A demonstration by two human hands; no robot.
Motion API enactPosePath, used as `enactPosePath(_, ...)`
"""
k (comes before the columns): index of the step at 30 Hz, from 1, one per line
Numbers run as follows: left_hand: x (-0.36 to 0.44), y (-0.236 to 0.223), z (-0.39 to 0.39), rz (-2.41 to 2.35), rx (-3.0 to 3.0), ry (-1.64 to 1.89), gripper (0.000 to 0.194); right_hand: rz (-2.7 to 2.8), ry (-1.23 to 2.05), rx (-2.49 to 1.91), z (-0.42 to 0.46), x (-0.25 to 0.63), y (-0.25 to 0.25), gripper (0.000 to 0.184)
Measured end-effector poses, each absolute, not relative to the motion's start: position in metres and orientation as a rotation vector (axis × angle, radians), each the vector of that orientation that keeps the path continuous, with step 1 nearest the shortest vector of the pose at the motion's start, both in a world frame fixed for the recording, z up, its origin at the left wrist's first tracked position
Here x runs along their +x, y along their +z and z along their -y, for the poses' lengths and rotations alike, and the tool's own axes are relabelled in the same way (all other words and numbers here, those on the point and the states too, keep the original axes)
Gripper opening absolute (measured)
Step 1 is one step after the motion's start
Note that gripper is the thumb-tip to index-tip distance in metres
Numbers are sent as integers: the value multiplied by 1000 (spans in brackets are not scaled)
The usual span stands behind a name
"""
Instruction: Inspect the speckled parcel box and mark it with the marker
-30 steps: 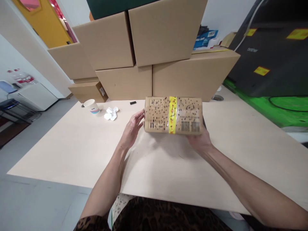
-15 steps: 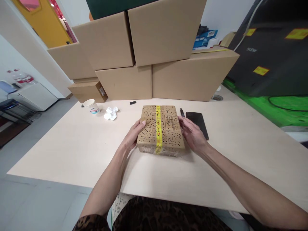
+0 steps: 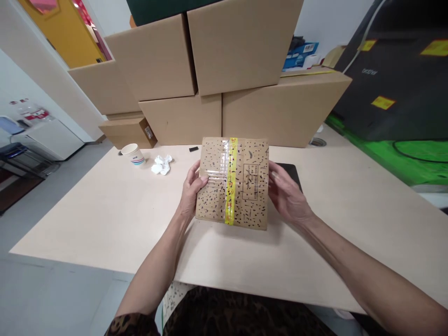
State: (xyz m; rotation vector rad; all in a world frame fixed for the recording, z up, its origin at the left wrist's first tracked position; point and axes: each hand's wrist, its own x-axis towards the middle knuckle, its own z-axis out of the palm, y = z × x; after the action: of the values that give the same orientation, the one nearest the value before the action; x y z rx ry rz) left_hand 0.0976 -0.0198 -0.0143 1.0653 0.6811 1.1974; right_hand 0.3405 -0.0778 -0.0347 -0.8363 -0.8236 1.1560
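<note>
A brown cardboard box (image 3: 213, 200) with dark speckles is tilted up in front of me, its broad printed face toward the camera. Yellow tape (image 3: 230, 186) runs down that face, left of a printed label frame. My left hand (image 3: 192, 189) grips the box's left edge, thumb on the face and the other fingers behind. Along the right side, my right hand (image 3: 289, 193) holds the opposite edge, its fingertips partly hidden by the box. A black phone-like slab (image 3: 293, 171) lies on the table, largely covered by my right hand.
On the white table (image 3: 105, 224) stand a paper cup (image 3: 132, 154) and a crumpled white tissue (image 3: 161, 164). A small black piece (image 3: 193, 149) lies near the back. Large cardboard boxes (image 3: 182, 121) are stacked along the far edge. A dark machine (image 3: 395, 74) stands at right.
The speckled box has been tilted up, its far edge rising so the printed face turns toward me. Both hands have moved with it. The black marker is now hidden.
</note>
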Motion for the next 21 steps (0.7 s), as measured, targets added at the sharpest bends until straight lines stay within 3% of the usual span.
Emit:
enactPosePath(4,98,-12,22,-667,1142,1453,63,907,1354,-845,82,335,-48,70)
enactPosePath(9,99,-16,19,-586,1299,1571,77,1154,1412,-799,83,331,-51,91)
enactPosePath(16,98,-19,13,-563,1322,1411,71,1520,695,-977,68,361,-62,117)
enactPosePath(21,95,-12,13,-585,1093,1324,78,1759,199,-1084,60,379,-71,120)
